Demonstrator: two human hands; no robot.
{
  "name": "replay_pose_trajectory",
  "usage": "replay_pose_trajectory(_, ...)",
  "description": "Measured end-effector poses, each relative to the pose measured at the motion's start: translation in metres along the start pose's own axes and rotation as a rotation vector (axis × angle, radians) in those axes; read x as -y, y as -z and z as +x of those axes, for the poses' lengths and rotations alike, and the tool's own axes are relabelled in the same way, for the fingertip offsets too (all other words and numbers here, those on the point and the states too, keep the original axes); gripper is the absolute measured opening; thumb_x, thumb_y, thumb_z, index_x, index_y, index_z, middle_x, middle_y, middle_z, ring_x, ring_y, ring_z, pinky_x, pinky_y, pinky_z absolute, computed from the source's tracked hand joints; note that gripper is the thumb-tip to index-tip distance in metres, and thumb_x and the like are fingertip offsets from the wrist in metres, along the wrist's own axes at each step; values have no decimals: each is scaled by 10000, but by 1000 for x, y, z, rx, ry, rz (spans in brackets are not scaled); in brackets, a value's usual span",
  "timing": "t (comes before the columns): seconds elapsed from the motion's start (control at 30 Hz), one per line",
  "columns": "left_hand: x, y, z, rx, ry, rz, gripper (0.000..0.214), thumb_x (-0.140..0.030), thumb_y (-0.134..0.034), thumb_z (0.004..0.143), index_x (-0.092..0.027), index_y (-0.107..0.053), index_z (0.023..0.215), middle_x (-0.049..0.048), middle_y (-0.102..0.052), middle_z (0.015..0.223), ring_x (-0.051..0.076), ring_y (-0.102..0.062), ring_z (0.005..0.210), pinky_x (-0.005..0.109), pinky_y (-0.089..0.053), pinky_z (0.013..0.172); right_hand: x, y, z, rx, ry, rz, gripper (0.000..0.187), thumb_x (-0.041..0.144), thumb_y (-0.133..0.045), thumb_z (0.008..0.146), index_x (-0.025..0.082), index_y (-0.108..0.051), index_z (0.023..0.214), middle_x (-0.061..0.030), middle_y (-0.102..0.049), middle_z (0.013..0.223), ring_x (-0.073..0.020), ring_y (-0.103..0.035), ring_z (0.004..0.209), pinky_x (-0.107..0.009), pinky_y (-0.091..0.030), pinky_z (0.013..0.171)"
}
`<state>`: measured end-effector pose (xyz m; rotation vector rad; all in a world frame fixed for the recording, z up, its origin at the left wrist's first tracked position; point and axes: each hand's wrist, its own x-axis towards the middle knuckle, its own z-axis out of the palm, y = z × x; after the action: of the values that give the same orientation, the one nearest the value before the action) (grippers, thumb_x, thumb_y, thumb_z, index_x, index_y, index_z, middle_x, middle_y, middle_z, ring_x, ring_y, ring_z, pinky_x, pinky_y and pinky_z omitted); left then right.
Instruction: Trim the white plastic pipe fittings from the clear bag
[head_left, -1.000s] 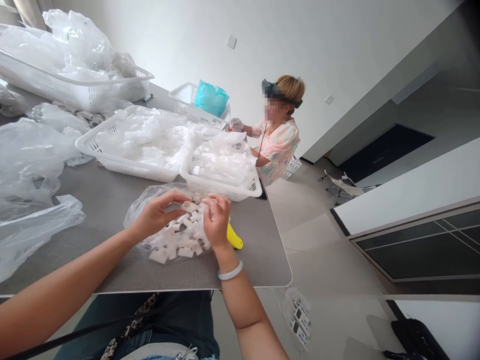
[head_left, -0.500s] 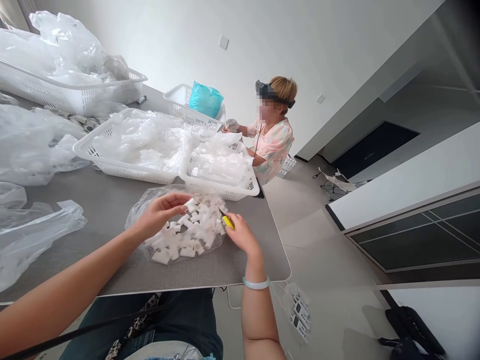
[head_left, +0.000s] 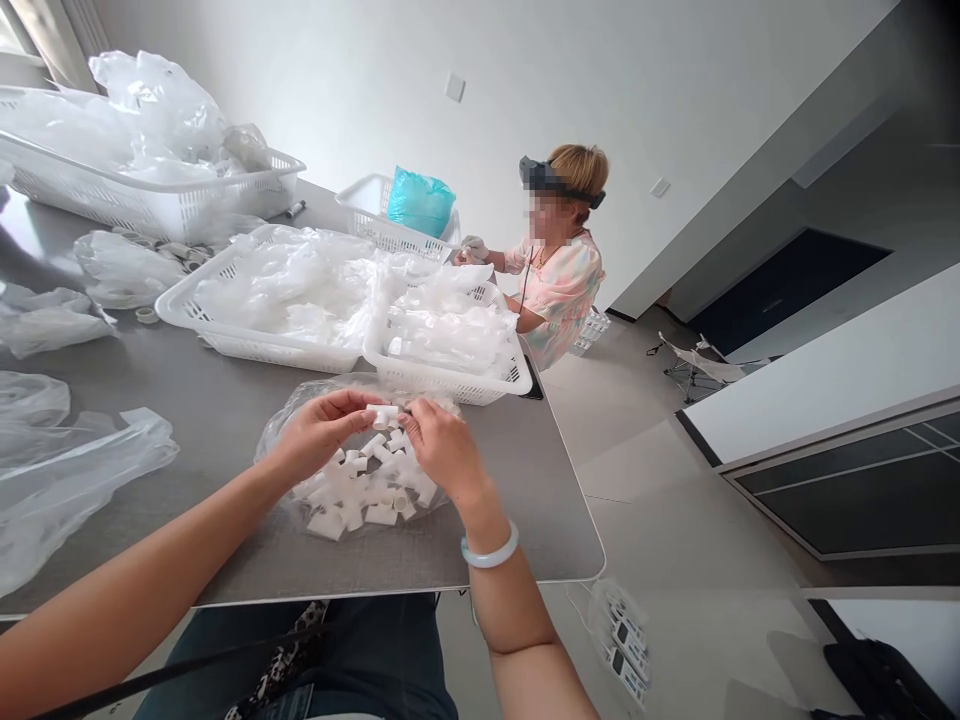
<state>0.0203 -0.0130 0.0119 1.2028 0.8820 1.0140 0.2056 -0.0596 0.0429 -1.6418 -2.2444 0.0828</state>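
Observation:
My left hand [head_left: 326, 425] pinches a white plastic pipe tee [head_left: 385, 415] between thumb and fingers, above a heap of similar fittings [head_left: 352, 490]. Right up against the tee's right end is my right hand [head_left: 442, 440], its fingers curled closed. A small dark tip shows at those fingers. The yellow handle of the knife seen in this hand earlier is hidden now. Under the heap lies a clear plastic bag [head_left: 279, 430], spread open on the grey table [head_left: 217, 420].
White baskets [head_left: 277, 352] of clear bags stand just beyond the heap, a smaller basket [head_left: 450, 390] nearest my right hand. Loose plastic bags [head_left: 112, 470] lie left. A person [head_left: 559, 270] works at the far side, near a basket with a blue bag [head_left: 421, 203]. The table's right edge is close.
My right hand has moved left and up from the heap's right side to the tee. The tee now shows in my left fingers. The yellow knife handle has gone out of sight.

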Motion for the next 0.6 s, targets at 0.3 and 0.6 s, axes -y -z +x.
replay_pose_trajectory(0.3,-3,-1,-3,68,-27,-29,413,-448,-915,583,-225,-804,912,77,-764,975,229,-667,859,309,-548,722,2,-25,-8,-45,-1,-13,569,481,-128,1064,181,-571,870,-26,-592,712,-116,-543,574,-220,-300,493)
replay_pose_trajectory(0.6,5,-1,-2,-9,-62,-107,348,-421,-942,545,-233,-821,812,67,-764,894,212,-650,826,290,-539,694,2,-32,-8,-92,-10,-51,679,690,-166,975,174,-571,800,-9,-543,652,-94,-481,520,-209,-251,466)
